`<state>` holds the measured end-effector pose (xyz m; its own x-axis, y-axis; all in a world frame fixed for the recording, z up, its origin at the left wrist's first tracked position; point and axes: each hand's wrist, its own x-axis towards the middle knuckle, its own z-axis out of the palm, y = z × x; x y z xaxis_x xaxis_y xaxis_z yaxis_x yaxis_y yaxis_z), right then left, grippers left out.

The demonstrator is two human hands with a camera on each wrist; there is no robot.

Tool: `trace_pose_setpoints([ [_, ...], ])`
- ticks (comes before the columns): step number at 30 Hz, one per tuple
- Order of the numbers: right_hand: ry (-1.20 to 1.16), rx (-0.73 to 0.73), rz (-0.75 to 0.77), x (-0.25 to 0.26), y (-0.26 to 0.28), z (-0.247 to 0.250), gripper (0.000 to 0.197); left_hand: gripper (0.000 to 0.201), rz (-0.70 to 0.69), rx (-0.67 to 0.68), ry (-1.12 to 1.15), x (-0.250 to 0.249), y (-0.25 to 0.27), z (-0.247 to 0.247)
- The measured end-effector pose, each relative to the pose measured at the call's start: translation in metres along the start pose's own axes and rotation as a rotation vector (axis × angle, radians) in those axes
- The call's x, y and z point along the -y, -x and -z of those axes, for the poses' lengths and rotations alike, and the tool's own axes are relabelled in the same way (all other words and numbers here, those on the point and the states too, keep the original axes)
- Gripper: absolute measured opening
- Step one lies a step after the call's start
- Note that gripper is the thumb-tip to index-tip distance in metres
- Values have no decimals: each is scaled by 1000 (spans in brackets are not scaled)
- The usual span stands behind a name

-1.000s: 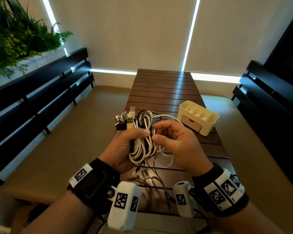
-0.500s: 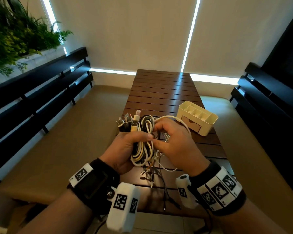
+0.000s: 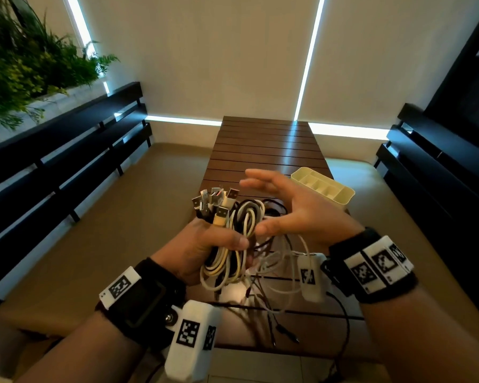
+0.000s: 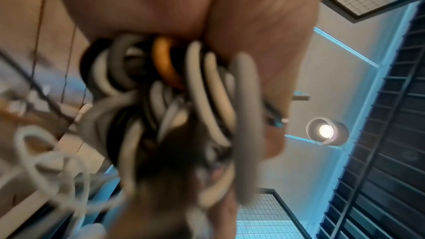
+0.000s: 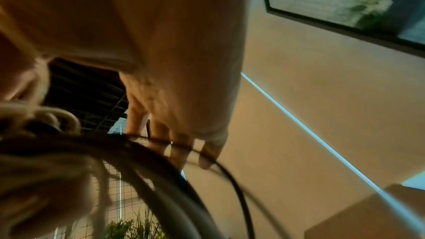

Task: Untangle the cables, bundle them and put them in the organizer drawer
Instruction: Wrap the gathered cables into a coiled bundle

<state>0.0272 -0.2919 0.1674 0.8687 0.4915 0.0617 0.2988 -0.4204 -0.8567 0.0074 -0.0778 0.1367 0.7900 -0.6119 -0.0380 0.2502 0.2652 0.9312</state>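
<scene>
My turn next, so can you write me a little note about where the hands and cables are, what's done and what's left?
Left hand grips the cables in a looped bunch above the table; plug ends stick up, loose ends dangle.
Right hand is open beside the bunch, holding nothing.
Organizer sits on the table behind the right hand; its drawer is hidden.
Done: cables gathered in one hand.
Left: free the dangling strands, bundle them, put them in the drawer.

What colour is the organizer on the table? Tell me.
Cream organizer, clearest in the head view.
</scene>
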Motion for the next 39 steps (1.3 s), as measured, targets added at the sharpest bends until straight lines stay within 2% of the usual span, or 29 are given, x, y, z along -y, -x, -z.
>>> trace_pose_setpoints([
  [2,-151,102,-23,-1,1,-1,77,44,-37,65,-36,-5,4,-1],
  [4,-208,96,-10,-1,3,-5,60,55,-63,73,-80,-8,6,0],
  [7,-253,8,-23,-7,9,-7,34,38,-146,9,-120,-13,8,6],
  [10,-193,-81,-64,-13,17,-9,30,28,-192,-77,-63,-15,8,12],
  [13,-77,-204,-52,-10,20,-18,13,24,-200,-76,35,-10,2,9],
  [17,9,-301,-39,-7,21,-25,25,20,-179,-49,26,-9,-5,1],
  [19,-7,-354,-41,-4,23,-27,26,27,-145,-37,-8,-9,-6,-1],
  [24,-287,-441,-34,3,29,-24,23,21,-145,-127,-2,-5,-10,-3],
  [27,-388,-438,-15,3,29,-24,10,21,-176,-166,16,-3,-13,-6],
  [33,-620,-370,16,8,27,-28,39,32,-204,-239,60,-5,-17,-7],
  [39,-606,-432,-28,2,22,-39,46,35,-208,-234,142,-7,-14,-11],
])
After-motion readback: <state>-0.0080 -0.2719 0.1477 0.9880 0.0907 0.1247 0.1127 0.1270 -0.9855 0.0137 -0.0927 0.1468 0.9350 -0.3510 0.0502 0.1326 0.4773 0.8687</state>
